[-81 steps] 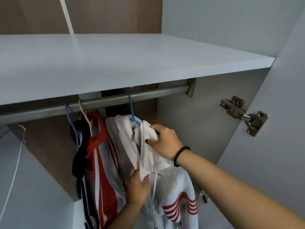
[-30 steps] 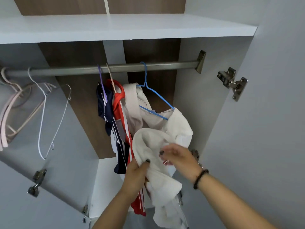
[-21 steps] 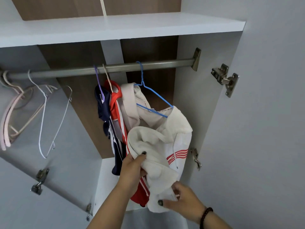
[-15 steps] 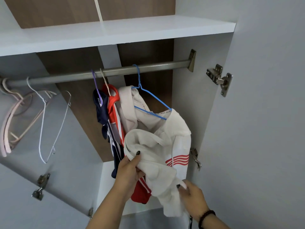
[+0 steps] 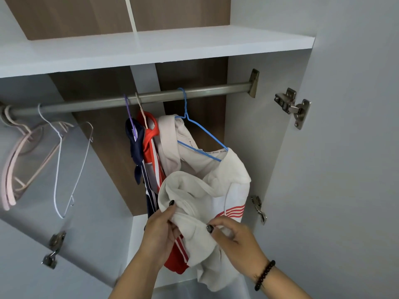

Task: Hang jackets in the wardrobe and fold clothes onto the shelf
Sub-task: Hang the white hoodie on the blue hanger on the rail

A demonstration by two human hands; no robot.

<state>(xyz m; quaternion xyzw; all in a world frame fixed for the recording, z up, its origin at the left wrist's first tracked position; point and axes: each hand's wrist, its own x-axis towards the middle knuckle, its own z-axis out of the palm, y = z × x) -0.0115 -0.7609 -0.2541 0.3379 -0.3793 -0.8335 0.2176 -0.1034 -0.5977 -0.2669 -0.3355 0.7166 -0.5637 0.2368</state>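
Both forearms enter from 6 o'clock. Left hand (image 5: 160,231) pinches the white hoodie (image 5: 207,195) at its bunched hood edge, thumb on top. Right hand (image 5: 235,238), beaded bracelet (image 5: 264,275) at the wrist, grips a fold of the same cloth just beside it. Hoodie sags off a blue hanger (image 5: 199,134), one shoulder slipped free, red stripes showing at 3 o'clock. Beyond, red jacket (image 5: 151,143) and navy jacket (image 5: 137,145) hang at 12 o'clock on the rail (image 5: 216,91). Bare hangers (image 5: 58,152) at 9 o'clock. White shelf (image 5: 151,46) above.
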